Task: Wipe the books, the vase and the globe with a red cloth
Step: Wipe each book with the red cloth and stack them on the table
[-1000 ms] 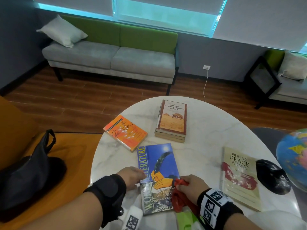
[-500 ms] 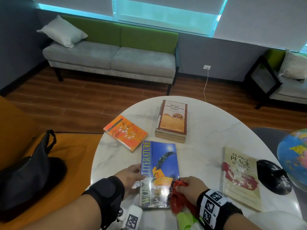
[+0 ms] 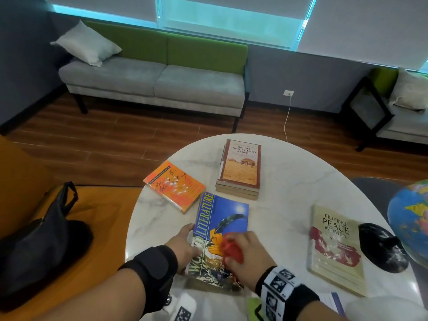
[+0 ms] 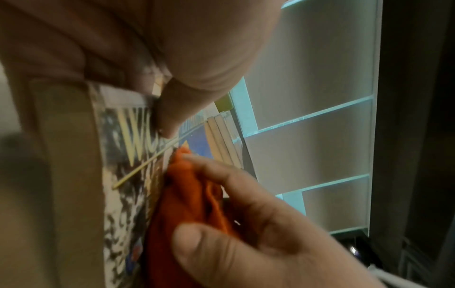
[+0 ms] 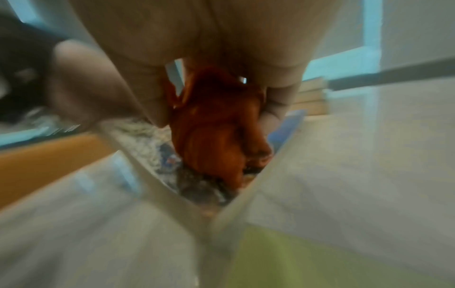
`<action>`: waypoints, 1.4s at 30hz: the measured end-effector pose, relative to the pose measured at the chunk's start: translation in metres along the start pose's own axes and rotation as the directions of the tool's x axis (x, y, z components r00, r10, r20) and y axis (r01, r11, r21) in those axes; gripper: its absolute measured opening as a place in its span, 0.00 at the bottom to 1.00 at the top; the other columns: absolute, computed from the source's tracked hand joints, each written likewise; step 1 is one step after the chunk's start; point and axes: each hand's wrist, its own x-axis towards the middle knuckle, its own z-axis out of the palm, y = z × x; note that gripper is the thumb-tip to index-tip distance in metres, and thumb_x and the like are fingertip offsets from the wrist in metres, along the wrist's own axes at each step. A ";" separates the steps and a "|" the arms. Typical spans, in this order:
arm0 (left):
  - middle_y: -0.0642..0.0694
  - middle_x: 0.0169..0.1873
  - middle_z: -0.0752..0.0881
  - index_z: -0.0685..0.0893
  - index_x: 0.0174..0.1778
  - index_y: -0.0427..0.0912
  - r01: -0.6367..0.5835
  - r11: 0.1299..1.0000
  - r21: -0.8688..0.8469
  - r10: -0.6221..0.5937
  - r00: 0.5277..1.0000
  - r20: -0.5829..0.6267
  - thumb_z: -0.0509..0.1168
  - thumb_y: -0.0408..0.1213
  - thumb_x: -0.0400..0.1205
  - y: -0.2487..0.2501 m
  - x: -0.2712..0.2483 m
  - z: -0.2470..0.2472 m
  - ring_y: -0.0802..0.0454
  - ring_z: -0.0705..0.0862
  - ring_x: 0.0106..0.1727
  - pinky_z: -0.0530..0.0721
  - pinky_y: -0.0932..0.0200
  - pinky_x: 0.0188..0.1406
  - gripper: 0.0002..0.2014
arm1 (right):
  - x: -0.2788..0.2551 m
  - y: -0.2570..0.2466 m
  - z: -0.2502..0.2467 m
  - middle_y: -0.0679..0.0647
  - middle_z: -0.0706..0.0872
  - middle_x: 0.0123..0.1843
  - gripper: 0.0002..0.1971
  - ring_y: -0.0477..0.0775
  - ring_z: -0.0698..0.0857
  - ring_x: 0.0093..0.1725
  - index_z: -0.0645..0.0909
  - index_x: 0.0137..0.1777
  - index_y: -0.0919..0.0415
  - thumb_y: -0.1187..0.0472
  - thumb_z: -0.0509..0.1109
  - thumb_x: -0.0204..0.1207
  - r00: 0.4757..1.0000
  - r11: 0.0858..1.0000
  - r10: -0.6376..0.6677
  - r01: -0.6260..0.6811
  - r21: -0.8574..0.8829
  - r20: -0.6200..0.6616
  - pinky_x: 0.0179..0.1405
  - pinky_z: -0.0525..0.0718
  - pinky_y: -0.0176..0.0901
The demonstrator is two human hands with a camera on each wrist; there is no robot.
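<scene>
Books on white marble table [image 3: 289, 181], left to right: orange book [image 3: 174, 185], script title unreadable; blue book [image 3: 220, 230], spine "WORLD LITERATURE"; stack [image 3: 239, 169] topped by "THE NO 1 LADIES' DETECTIVE AGENCY"; "FILIPINO PEACE WOMEN" [image 3: 337, 249]; globe [image 3: 410, 218] at right edge. Left hand [image 3: 184, 245] grips blue book's spine edge, thumb on cover. Right hand [image 3: 246, 258] holds bunched red cloth [image 3: 231, 250] pressed on its cover.

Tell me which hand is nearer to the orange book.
Left. The left hand holds the left edge of the blue literature book, just below the orange book. The right hand presses the red cloth on that blue cover, farther right.
</scene>
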 end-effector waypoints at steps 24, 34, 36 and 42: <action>0.44 0.50 0.83 0.60 0.80 0.54 -0.009 0.974 0.225 0.010 1.000 -0.003 0.68 0.34 0.79 -0.013 -0.007 0.000 0.51 0.80 0.47 0.78 0.64 0.47 0.35 | 0.069 0.010 -0.013 0.46 0.62 0.76 0.21 0.63 0.74 0.64 0.67 0.73 0.45 0.55 0.59 0.80 0.979 0.868 0.200 -0.160 -0.471 0.037 0.59 0.80 0.52; 0.36 0.71 0.78 0.58 0.77 0.71 -0.163 0.986 -0.043 0.164 0.986 0.034 0.68 0.36 0.81 -0.023 -0.013 -0.027 0.47 0.76 0.72 0.78 0.59 0.63 0.36 | 0.016 0.023 -0.052 0.76 0.80 0.31 0.13 0.71 0.83 0.28 0.79 0.44 0.74 0.63 0.60 0.79 0.878 0.412 0.406 -0.424 0.806 0.255 0.23 0.79 0.44; 0.38 0.70 0.79 0.57 0.75 0.74 -0.213 0.975 -0.067 0.214 0.977 0.007 0.67 0.37 0.82 -0.016 -0.012 -0.030 0.47 0.73 0.75 0.76 0.59 0.65 0.36 | 0.012 0.032 -0.048 0.72 0.85 0.33 0.14 0.65 0.83 0.32 0.83 0.44 0.73 0.59 0.67 0.78 0.896 0.494 0.370 -0.413 0.765 0.245 0.28 0.79 0.44; 0.41 0.64 0.84 0.59 0.74 0.70 -0.344 0.913 -0.218 0.343 0.938 -0.043 0.63 0.30 0.84 0.020 -0.012 -0.032 0.50 0.84 0.63 0.84 0.56 0.59 0.34 | 0.003 0.028 -0.027 0.44 0.90 0.47 0.23 0.36 0.86 0.46 0.80 0.61 0.59 0.57 0.74 0.65 0.950 0.752 0.079 -0.256 0.607 0.303 0.48 0.78 0.26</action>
